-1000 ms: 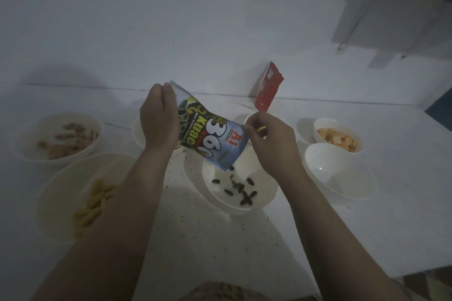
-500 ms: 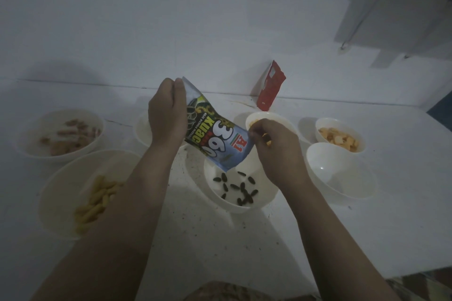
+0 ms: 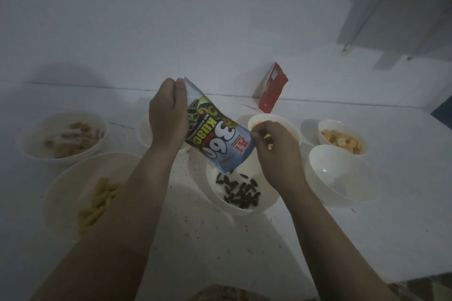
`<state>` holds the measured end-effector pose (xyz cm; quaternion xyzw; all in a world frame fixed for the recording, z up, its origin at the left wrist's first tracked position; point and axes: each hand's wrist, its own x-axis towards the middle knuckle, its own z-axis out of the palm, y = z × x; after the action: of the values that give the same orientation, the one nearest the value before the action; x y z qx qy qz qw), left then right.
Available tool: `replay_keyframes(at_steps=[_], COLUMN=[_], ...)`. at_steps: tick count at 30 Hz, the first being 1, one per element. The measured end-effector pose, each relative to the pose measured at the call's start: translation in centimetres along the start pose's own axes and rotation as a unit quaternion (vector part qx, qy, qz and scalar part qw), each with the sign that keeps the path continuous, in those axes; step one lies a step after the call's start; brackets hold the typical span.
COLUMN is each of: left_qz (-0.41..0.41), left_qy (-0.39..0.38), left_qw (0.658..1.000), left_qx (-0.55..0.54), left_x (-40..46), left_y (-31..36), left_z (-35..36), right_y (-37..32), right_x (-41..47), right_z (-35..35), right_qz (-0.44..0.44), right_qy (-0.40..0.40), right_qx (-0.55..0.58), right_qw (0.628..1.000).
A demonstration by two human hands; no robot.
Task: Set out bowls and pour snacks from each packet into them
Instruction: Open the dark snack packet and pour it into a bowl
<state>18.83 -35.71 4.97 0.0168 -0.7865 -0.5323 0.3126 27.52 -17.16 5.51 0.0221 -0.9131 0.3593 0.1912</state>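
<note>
My left hand [image 3: 168, 115] pinches the upper end of the glossy blue-and-yellow seed packet [image 3: 215, 140], which hangs upside down and tilted, its printing inverted. My right hand [image 3: 276, 154] grips the packet's lower side edge between thumb and fingertips. The packet's open mouth points down, directly over the white round bowl [image 3: 266, 203], and dark striped seeds [image 3: 241, 190] lie in a loose heap on the bowl's floor just under that mouth.

Left of my left-hand grip, a large white bowl [image 3: 71, 188] holds yellow stick snacks [image 3: 100, 203], and beyond it another white bowl [image 3: 34, 151] holds pale brownish pieces [image 3: 73, 139]. Right of my right-hand grip sits an empty white bowl [image 3: 325, 178], with a small white bowl [image 3: 325, 129] of orange cubes [image 3: 342, 140] behind it. Past the grip, against the wall, a red foil packet [image 3: 272, 89] stands upright. Everything rests on the white speckled tabletop [image 3: 220, 247].
</note>
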Motion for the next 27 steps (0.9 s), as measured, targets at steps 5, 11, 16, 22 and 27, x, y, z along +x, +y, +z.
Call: replay_keyframes(at_steps=[5,11,16,22,27], left_qz=[0.008,0.012,0.012,0.012,0.030], left_qy=[-0.010,-0.018,-0.021,-0.026,-0.032], left_qw=[1.000,1.000,0.999,0.999,0.999], left_qx=[-0.008,-0.020,-0.024,-0.016,-0.014], left_x=[-0.17,-0.03,0.11,0.11,-0.01], left_y=[0.09,0.00,0.12,0.11,0.52], left_z=[0.19,0.15,0.28,0.34,0.33], right_y=[0.22,0.32,0.29,0.48,0.72], right_x=[0.42,0.40,0.59,0.37,-0.37], right_z=[-0.46,0.10,0.02,-0.09,0.14], right_qz=[0.023,0.039,0.035,0.017,0.005], right_qy=[-0.021,-0.017,-0.014,0.004,0.029], right_qx=[-0.021,-0.012,-0.006,-0.002,0.004], right_qw=[0.999,0.999,0.999,1.000,1.000])
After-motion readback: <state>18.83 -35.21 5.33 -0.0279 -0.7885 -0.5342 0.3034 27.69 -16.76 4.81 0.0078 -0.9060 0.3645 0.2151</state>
